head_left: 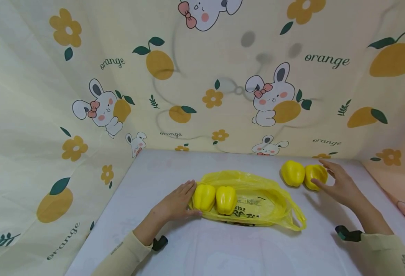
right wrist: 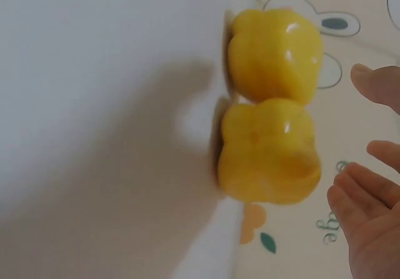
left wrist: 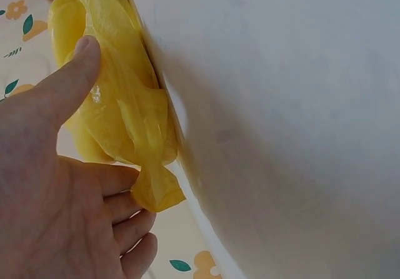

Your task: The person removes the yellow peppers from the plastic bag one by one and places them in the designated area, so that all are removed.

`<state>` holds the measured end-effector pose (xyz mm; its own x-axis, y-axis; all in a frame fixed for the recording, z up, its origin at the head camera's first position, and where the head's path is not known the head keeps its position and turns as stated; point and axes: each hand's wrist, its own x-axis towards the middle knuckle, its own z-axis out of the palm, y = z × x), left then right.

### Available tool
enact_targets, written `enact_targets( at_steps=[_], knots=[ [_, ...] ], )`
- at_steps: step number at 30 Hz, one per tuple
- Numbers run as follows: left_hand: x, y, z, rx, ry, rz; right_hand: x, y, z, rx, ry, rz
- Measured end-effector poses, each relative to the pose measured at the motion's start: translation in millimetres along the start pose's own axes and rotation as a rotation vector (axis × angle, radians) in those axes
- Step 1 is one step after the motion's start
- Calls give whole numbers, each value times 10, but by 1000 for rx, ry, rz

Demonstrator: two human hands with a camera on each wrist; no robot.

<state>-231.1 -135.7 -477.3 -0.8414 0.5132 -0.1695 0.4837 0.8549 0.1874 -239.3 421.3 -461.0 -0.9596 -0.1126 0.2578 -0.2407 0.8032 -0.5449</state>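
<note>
A yellow plastic bag (head_left: 275, 191) lies flat on the table with its handle to the right. Two yellow bell peppers, one on the left (head_left: 204, 197) and one beside it (head_left: 226, 200), sit at its left end. My left hand (head_left: 178, 201) rests against that end, fingers extended; the left wrist view shows its thumb and fingers spread around the bag's edge (left wrist: 119, 97). Back right, two more yellow peppers (head_left: 293, 173) (right wrist: 275, 57) stand side by side. My right hand (head_left: 340, 186) hovers at the right-hand pepper (head_left: 312, 175), thumb and fingers spread apart, holding nothing.
The white table (head_left: 202, 253) runs back to a cream cloth (head_left: 195, 76) printed with rabbits and oranges, which also hangs along the left and right sides. A dark wrist camera (head_left: 160, 243) is on the left wrist, another (head_left: 347, 234) on the right.
</note>
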Motion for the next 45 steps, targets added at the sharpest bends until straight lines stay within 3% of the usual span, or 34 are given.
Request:
enact_targets(
  at_steps=[15,25,45],
  knots=[
    [-4,6,-6,0,0,0,-7,-409,67,10,0,-58],
    [-13,2,9,5,2,-9,-32,-592,182,51,25,-170],
    [-39,-15,2,9,1,-10,-74,-1018,437,26,-147,-110]
  ],
)
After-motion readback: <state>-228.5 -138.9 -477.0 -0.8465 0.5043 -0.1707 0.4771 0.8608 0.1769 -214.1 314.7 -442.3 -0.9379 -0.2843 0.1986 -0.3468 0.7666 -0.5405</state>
